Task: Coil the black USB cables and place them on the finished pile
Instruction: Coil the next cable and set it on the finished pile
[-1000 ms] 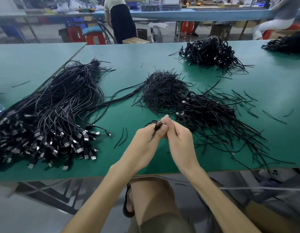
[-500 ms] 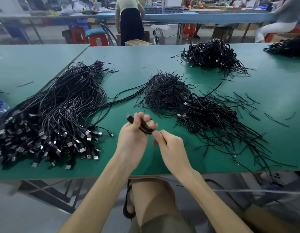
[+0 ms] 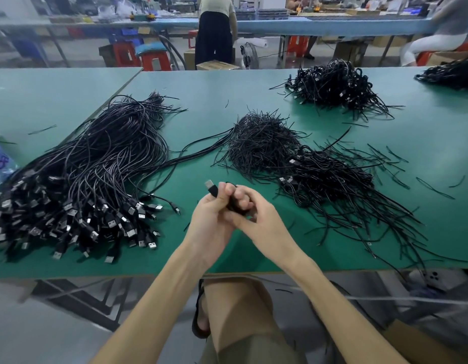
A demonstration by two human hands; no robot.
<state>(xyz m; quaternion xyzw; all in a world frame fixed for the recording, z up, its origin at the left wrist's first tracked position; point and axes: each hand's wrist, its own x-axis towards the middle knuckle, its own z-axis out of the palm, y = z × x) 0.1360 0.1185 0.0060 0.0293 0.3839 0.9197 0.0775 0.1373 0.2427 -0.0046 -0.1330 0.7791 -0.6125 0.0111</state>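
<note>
My left hand grips a coiled black USB cable above the near middle of the green table; its USB plug sticks up past my fingers. My right hand is pressed against the left one, fingers curled round the same coil, most of which is hidden between the hands. A big heap of uncoiled cables with plugs toward me lies at the left. A pile of coiled cables sits just right of my hands, beside a heap of black twist ties.
Another pile of coiled cables lies at the far right, a further one at the right edge. Loose ties are scattered on the right. A person stands beyond the table. My knee is under the table's near edge.
My hands have come together round the coil again after parting half a second ago. The plug now points up and left. The camera has tilted slightly downward.
</note>
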